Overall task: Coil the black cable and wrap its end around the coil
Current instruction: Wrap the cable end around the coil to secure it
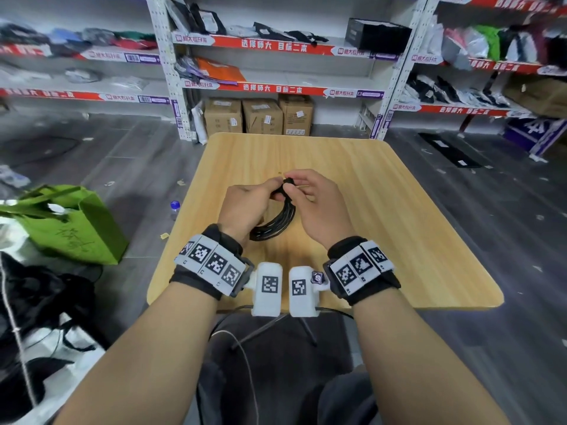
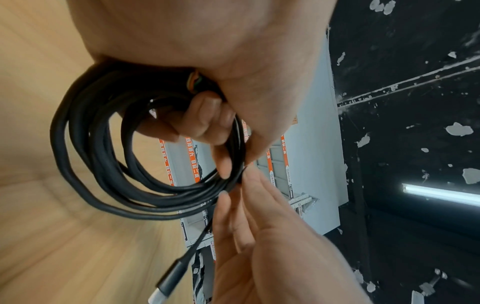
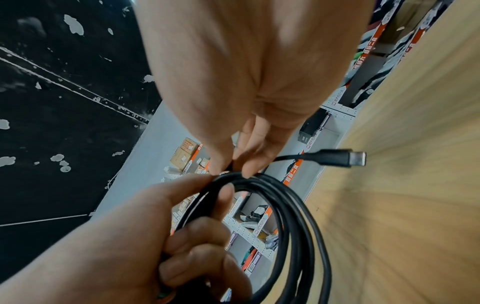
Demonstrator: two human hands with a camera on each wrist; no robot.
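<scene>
The black cable [image 1: 276, 220] is wound into a coil of several loops held above the wooden table [image 1: 399, 210]. My left hand [image 1: 248, 200] grips the coil [image 2: 85, 164] near its top, fingers curled through the loops. My right hand [image 1: 310, 197] pinches the cable's free end against the top of the coil [image 3: 280, 197] between thumb and fingers. Beyond that pinch the short tail sticks out, ending in a black plug with a metal tip [image 3: 345, 159], also seen as the plug [image 2: 168, 277] in the left wrist view.
A green bag [image 1: 70, 222] and a small bottle [image 1: 175, 208] stand on the floor left of the table. Shelves [image 1: 276, 65] with packages and cardboard boxes [image 1: 260, 116] line the back. White marker-tagged devices [image 1: 285, 288] hang at my wrists.
</scene>
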